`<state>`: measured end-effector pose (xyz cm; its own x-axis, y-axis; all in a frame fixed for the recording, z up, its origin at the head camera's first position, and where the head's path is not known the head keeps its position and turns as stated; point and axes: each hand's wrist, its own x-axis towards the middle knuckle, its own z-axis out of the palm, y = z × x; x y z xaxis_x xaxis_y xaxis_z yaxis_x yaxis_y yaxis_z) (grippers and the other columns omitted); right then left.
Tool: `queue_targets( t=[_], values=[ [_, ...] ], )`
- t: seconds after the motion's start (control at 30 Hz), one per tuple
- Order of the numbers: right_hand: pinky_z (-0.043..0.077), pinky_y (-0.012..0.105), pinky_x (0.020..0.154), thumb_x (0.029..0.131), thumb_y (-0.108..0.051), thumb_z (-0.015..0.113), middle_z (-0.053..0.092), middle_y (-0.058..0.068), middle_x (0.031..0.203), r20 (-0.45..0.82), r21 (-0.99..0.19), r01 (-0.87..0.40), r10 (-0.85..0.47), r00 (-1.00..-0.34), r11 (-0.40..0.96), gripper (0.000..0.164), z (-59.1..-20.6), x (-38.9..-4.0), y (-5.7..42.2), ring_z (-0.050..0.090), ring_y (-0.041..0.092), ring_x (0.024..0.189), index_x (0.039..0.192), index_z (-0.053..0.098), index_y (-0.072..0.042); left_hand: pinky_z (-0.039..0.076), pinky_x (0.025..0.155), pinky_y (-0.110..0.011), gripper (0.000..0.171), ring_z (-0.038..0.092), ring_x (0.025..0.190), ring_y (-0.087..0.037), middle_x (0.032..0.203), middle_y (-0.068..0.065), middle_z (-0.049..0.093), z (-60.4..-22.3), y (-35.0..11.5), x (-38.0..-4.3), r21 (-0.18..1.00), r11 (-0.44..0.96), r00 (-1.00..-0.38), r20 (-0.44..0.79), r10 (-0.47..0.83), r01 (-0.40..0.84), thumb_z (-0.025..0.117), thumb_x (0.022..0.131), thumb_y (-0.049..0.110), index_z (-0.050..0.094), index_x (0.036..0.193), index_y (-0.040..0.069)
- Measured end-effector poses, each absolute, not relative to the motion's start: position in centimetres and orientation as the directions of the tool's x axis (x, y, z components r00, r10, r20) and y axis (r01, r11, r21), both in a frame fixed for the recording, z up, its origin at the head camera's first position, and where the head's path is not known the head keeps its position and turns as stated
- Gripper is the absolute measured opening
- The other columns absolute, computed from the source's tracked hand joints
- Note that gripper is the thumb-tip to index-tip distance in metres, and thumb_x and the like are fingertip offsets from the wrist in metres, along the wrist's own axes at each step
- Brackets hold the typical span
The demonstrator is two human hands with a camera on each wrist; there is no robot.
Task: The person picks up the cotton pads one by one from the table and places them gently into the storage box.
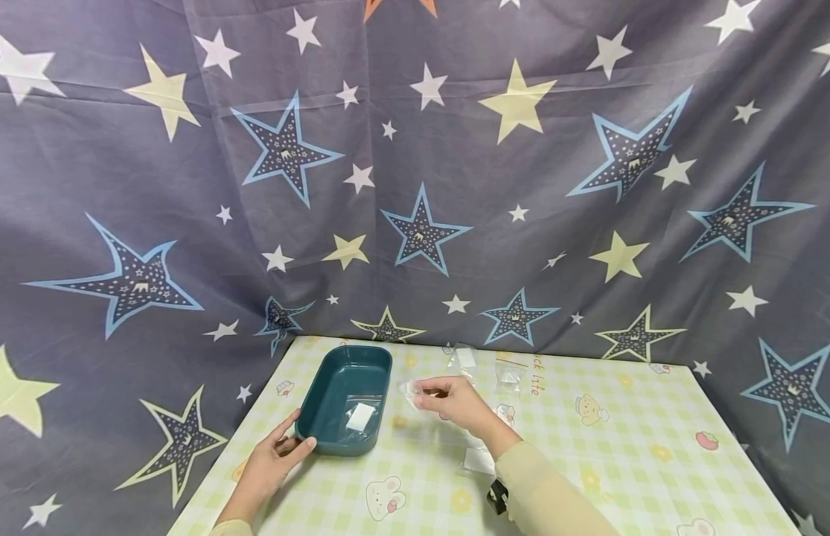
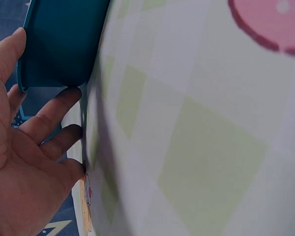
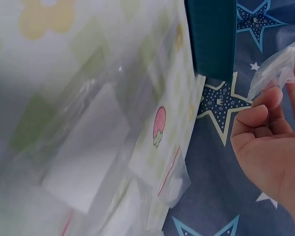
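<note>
A dark teal rectangular tray [image 1: 348, 449] stands at the left of the table. My left hand [image 1: 269, 463] holds its near left corner, the thumb and fingers against the outer walls. Inside the tray lies a clear plastic bag with a white piece [image 1: 359, 417] in it. To the right of the tray, above the tabletop, my right hand [image 1: 457, 406] pinches a small clear zip bag [image 1: 409, 393]. In the right wrist view this crinkled bag [image 3: 275, 69] shows at the fingertips; its contents are hard to tell.
More clear bags lie on the table: one with a white piece [image 1: 465, 357] at the back, a red-edged one [image 1: 508, 377] beside it, another [image 1: 479, 460] near the right forearm. The tablecloth [image 1: 629, 461] is green-checked. A star-patterned curtain [image 1: 415, 149] hangs behind.
</note>
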<state>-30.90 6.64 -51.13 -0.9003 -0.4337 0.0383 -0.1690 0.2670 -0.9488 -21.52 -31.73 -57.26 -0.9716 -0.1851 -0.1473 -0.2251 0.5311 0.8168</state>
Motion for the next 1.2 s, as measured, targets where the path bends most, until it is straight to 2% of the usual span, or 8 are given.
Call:
queue_targets(
  t=[0.1, 0.23, 0.53, 0.83, 1.03, 1.2],
  values=[
    [0.054, 0.023, 0.074, 0.099, -0.023, 0.08, 0.078, 0.014, 0.126, 0.063, -0.953, -0.183, -0.433, -0.899, 0.241, 0.036, -51.2, -30.8, 5.9, 0.064, 0.005, 0.09, 0.131, 0.078, -0.007, 0.053, 0.112, -0.056, 0.092, 0.044, 0.153, -0.049, 0.15, -0.026, 0.062, -57.3, -31.7, -21.5, 0.817, 0.532, -0.972, -0.146, -0.184, -0.223, 0.076, 0.095, 0.061, 0.034, 0.17, 0.029],
    [0.056, 0.019, 0.087, 0.099, -0.02, 0.08, 0.077, 0.016, 0.13, 0.079, -0.967, -0.174, -0.431, -0.899, 0.185, 0.038, -51.3, -30.7, 4.9, 0.068, 0.004, 0.098, 0.131, 0.076, -0.002, 0.054, 0.112, -0.055, 0.09, 0.046, 0.152, -0.048, 0.149, -0.027, 0.062, -57.3, -31.7, -21.5, 0.821, 0.53, -0.974, -0.135, -0.182, -0.213, 0.076, 0.096, 0.058, 0.035, 0.17, 0.029],
    [0.05, 0.027, 0.072, 0.1, -0.023, 0.078, 0.081, 0.006, 0.103, 0.032, -0.987, -0.092, -0.398, -0.917, 0.132, 0.037, -51.7, -30.2, 2.7, 0.065, 0.008, 0.083, 0.132, 0.077, -0.005, 0.056, 0.11, -0.054, 0.089, 0.048, 0.15, -0.048, 0.15, -0.028, 0.061, -57.5, -31.9, -21.5, 0.824, 0.527, -0.975, -0.135, -0.177, -0.209, 0.076, 0.096, 0.058, 0.035, 0.17, 0.029],
    [0.056, 0.027, 0.075, 0.1, -0.025, 0.079, 0.081, 0.009, 0.116, -0.04, -0.999, 0.025, -0.397, -0.917, 0.043, 0.038, -51.3, -29.2, 0.1, 0.071, 0.011, 0.087, 0.132, 0.076, -0.006, 0.056, 0.11, -0.053, 0.094, 0.048, 0.15, -0.047, 0.151, -0.029, 0.059, -57.4, -31.9, -21.5, 0.831, 0.518, -0.977, -0.131, -0.17, -0.202, 0.076, 0.093, 0.064, 0.034, 0.17, 0.03],
    [0.058, 0.024, 0.074, 0.1, -0.02, 0.078, 0.082, 0.005, 0.105, -0.084, -0.993, 0.11, -0.418, -0.904, -0.039, 0.036, -51.2, -28.4, -1.8, 0.073, 0.009, 0.083, 0.132, 0.075, -0.004, 0.055, 0.11, -0.053, 0.093, 0.046, 0.151, -0.048, 0.15, -0.028, 0.061, -57.5, -31.9, -21.5, 0.829, 0.519, -0.975, -0.135, -0.175, -0.208, 0.076, 0.093, 0.063, 0.035, 0.17, 0.031],
    [0.057, 0.023, 0.071, 0.099, -0.021, 0.079, 0.079, 0.0, 0.097, -0.121, -0.982, 0.171, -0.412, -0.903, -0.085, 0.034, -51.3, -28.2, -3.0, 0.073, 0.01, 0.081, 0.13, 0.077, -0.006, 0.056, 0.11, -0.053, 0.093, 0.045, 0.152, -0.048, 0.15, -0.028, 0.06, -57.5, -31.9, -21.5, 0.832, 0.515, -0.975, -0.138, -0.172, -0.209, 0.076, 0.093, 0.063, 0.034, 0.17, 0.031]
  ],
)
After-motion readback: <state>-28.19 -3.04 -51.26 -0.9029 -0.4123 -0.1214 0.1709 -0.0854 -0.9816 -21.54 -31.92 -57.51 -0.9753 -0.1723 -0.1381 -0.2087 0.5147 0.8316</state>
